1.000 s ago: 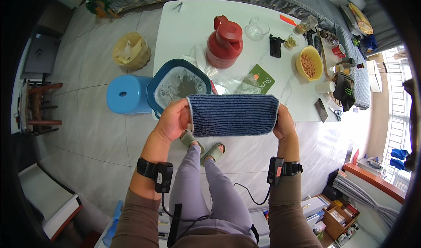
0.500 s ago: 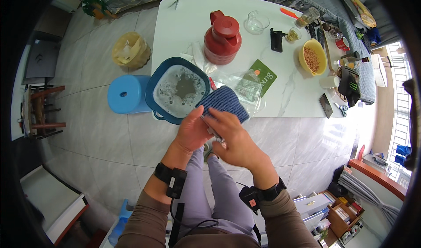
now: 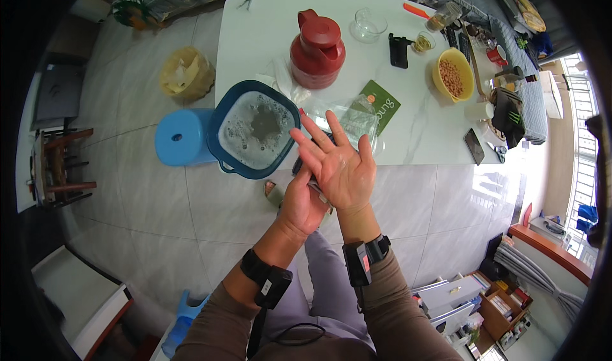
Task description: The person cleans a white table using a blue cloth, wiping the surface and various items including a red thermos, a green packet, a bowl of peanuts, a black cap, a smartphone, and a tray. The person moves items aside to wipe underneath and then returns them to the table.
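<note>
**Outside the Basin (image 3: 252, 85), Mostly Hidden from View**

Counting clock directions from the hands: at half past nine, a blue stool (image 3: 178, 138). At ten, the same basin, full of foamy water. Close by, outside the water, the dark blue cloth (image 3: 297, 165), showing only a narrow strip. Judging progress: already in hand, out of the basin; whether clean or needing more work, not shown. Left hand (image 3: 303, 205): half closed, apparently with hold of the cloth, fingers partly covered. At twelve, a red flask (image 3: 317, 51). Right hand (image 3: 344, 173): wide open, palm up, nothing in the palm. At five, a black wrist device (image 3: 357, 263), its pink label too small for reading. At one, a green packet (image 3: 384, 99) with large pale lettering. Past two, a dark bag (image 3: 508, 122) with green emblem.
</note>
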`<action>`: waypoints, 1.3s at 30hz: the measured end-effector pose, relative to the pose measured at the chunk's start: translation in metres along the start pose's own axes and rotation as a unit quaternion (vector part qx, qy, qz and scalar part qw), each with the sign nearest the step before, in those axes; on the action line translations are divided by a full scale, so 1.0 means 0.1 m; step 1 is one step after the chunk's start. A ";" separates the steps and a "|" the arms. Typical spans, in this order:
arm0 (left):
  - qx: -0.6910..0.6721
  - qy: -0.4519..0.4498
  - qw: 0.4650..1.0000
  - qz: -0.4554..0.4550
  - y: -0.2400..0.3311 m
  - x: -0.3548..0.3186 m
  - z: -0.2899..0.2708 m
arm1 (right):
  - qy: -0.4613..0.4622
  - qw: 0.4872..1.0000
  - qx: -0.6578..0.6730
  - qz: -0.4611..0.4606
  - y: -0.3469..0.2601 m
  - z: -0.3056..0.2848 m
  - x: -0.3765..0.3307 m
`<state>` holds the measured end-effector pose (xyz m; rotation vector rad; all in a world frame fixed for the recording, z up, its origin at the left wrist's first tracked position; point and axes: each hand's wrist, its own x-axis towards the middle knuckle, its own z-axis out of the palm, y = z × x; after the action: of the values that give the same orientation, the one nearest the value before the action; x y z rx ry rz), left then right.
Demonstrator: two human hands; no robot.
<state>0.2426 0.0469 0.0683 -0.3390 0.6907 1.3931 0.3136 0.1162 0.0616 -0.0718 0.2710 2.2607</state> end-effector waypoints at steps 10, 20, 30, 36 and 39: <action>0.074 0.023 0.997 0.009 -0.24 -0.04 -0.06 | 0.040 0.465 -0.844 -0.263 -0.14 -0.18 0.13; 0.366 0.030 0.902 0.227 -0.27 0.10 -0.07 | 0.204 0.855 -0.477 0.020 -0.01 -0.20 -0.26; 0.493 0.069 0.853 0.160 -0.57 0.43 -0.19 | 0.413 0.769 -0.488 -0.019 -0.29 -0.53 -0.55; 0.307 0.035 0.949 -0.053 -0.63 0.77 -0.43 | 0.272 0.818 -0.502 0.072 -1.00 -0.83 -0.88; 0.396 0.056 0.915 -0.057 -0.67 0.97 -0.57 | 0.404 0.710 -0.574 -0.065 -1.54 -1.04 -0.87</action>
<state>0.2957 0.0768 -0.0477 0.1873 1.2424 0.8861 0.4835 0.1249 -0.0535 -1.6791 -0.7271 1.7638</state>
